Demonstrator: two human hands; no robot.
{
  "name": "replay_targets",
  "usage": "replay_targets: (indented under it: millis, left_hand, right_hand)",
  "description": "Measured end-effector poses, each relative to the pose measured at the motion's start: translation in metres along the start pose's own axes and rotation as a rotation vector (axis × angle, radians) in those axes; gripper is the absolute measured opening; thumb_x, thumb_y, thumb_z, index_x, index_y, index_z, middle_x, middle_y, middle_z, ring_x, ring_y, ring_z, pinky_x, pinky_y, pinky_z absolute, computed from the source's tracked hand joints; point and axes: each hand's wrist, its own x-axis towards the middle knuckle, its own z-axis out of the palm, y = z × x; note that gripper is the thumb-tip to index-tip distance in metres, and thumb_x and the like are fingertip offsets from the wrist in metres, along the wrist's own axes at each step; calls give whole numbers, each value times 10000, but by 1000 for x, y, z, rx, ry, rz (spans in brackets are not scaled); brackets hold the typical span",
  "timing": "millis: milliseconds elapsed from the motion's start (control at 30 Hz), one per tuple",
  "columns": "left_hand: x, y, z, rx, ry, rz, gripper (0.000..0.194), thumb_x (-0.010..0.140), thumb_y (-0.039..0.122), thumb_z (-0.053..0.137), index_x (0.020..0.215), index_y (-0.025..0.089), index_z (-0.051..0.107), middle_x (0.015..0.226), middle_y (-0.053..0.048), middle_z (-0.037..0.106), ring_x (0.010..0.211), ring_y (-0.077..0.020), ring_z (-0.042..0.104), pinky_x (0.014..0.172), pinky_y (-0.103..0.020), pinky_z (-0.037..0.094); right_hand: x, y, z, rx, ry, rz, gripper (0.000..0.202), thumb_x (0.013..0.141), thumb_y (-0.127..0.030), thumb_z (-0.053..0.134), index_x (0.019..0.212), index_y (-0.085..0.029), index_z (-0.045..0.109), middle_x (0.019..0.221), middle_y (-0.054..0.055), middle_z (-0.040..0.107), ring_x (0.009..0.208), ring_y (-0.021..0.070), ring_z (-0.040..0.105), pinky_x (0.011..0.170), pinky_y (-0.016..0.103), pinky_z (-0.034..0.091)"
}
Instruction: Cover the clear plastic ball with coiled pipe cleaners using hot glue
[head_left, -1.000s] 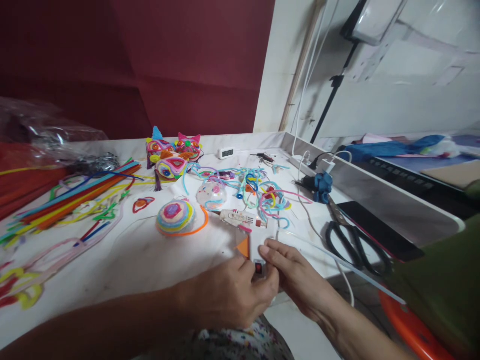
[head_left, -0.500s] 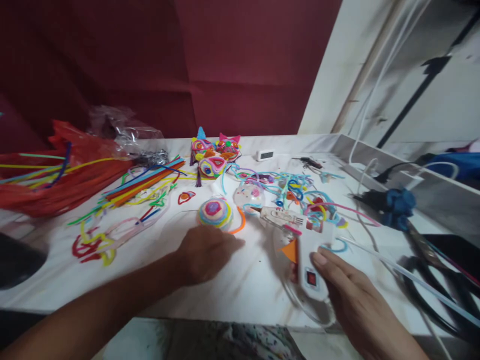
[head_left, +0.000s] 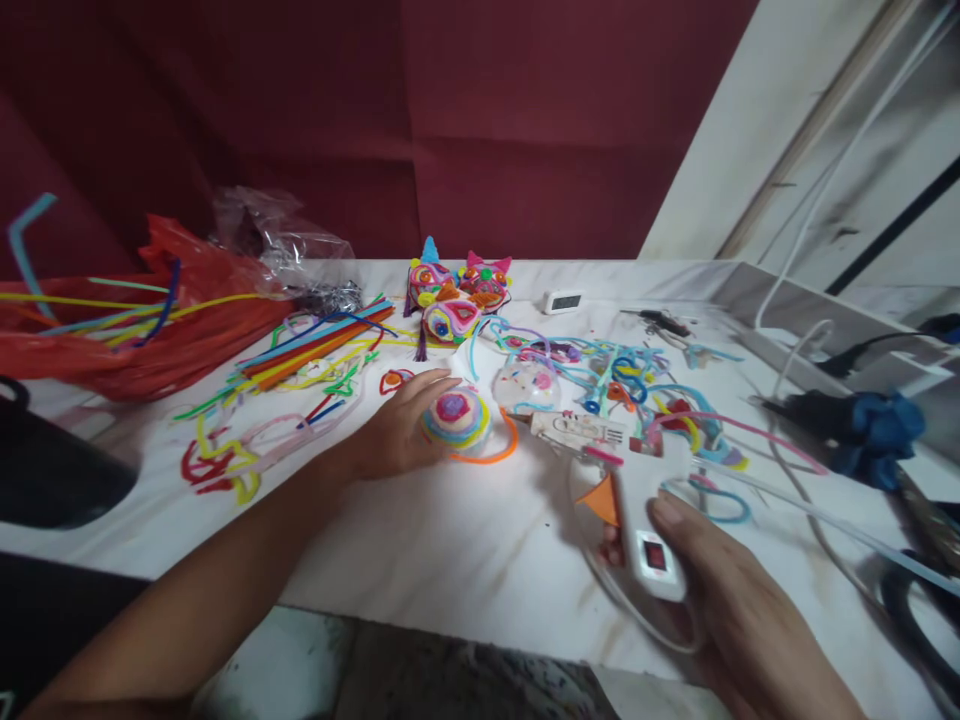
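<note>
My left hand [head_left: 397, 430] curves around the left side of a small dome [head_left: 454, 415], its fingers against the dome's far edge. The dome is covered in coiled pipe cleaner in pink, purple, blue and yellow. An orange pipe cleaner [head_left: 506, 450] runs along its near edge and bends up on the right. My right hand [head_left: 720, 570] grips a white hot glue gun [head_left: 645, 490] with an orange trigger and a red switch. The gun's nozzle points left, close to the orange pipe cleaner's end. Behind the nozzle sits a clear dome [head_left: 527, 384] with coloured bits.
Decorated pipe-cleaner masks [head_left: 454, 295] stand at the back near a small digital display [head_left: 562, 301]. Loose pipe cleaners lie left and right. A red bag [head_left: 142, 330] and black mug [head_left: 60, 460] are at left; dark blue cloth [head_left: 877, 440] and cables at right.
My left hand has moved from in front of the colourful dome to its left side, fingers now around it. The glue gun stays in my right hand. The view has shifted left.
</note>
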Motion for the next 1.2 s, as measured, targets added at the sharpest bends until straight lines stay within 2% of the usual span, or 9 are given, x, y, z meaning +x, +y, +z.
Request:
replay_targets:
  millis: [167, 300, 400, 467, 567, 700, 900, 1067, 1200]
  left_hand:
    - [1, 2, -13, -8, -193, 18, 931, 931, 683, 722, 1690, 250, 403, 1786, -174, 379, 1660, -409, 371, 1378, -541, 352]
    - [3, -4, -11, -27, -246, 12, 990, 881, 742, 753, 1689, 277, 420, 1809, -166, 343, 1664, -420, 364, 1370, -520, 359]
    - [4, -11, -8, -59, -275, -20, 1001, 848, 733, 799, 1678, 301, 443, 1823, -160, 317, 1658, -433, 369, 1352, -540, 379]
    - [6, -14, -8, -75, -273, -37, 973, 839, 684, 836, 1661, 311, 472, 1817, -158, 334, 1640, -434, 403, 1333, -549, 409]
    - [9, -13, -8, -80, -241, -17, 930, 824, 594, 887, 1629, 301, 525, 1781, -165, 404, 1608, -422, 463, 1319, -529, 435]
    - [13, -7, -7, -67, -205, -2, 957, 765, 533, 949, 1607, 299, 558, 1749, -167, 460, 1600, -411, 483, 1321, -512, 432]
    - [15, -5, -3, -36, -173, 11, 925, 766, 565, 932, 1576, 273, 594, 1698, -180, 531, 1573, -414, 509, 1330, -561, 408]
    - [20, -7, 1, -98, -140, 22, 881, 725, 532, 952, 1495, 225, 651, 1549, -180, 659, 1456, -359, 626, 1254, -469, 516]
    - [23, -2, 1, -95, -114, -10, 882, 669, 504, 981, 1447, 228, 668, 1491, -165, 682, 1394, -346, 663, 1210, -443, 550]
  right_hand:
    - [-5, -1, 7, 77, 18, 28, 370, 779, -548, 934, 924, -239, 792, 818, 28, 824, 684, 220, 773, 640, 280, 674]
    - [-4, 2, 5, 29, 22, 18, 454, 750, -610, 941, 982, -251, 786, 827, 21, 821, 701, 231, 776, 554, 272, 640]
    - [-2, 5, 1, -72, 11, -8, 465, 764, -623, 915, 1011, -249, 793, 877, 38, 834, 767, 263, 793, 553, 295, 633]
    - [-2, 6, 0, -89, -1, 2, 468, 759, -634, 917, 1021, -266, 794, 868, 32, 829, 776, 266, 794, 568, 301, 635]
    - [-4, 7, 1, -43, -23, 37, 535, 714, -660, 950, 1049, -282, 777, 839, 12, 813, 797, 246, 793, 552, 251, 599]
    - [-12, 5, 8, -61, 13, 51, 621, 694, -649, 965, 1127, -267, 737, 947, 11, 840, 819, 226, 798, 571, 232, 596]
    - [-19, 2, 13, -88, -51, 12, 532, 704, -675, 938, 941, -254, 713, 775, -2, 772, 774, 249, 787, 589, 268, 621]
    - [-18, 6, 12, -72, 19, 40, 589, 654, -673, 970, 996, -256, 733, 823, 9, 798, 703, 219, 773, 559, 243, 596]
    - [-17, 8, 8, -79, 1, 33, 558, 640, -666, 979, 910, -264, 702, 789, -5, 785, 711, 213, 770, 605, 243, 607]
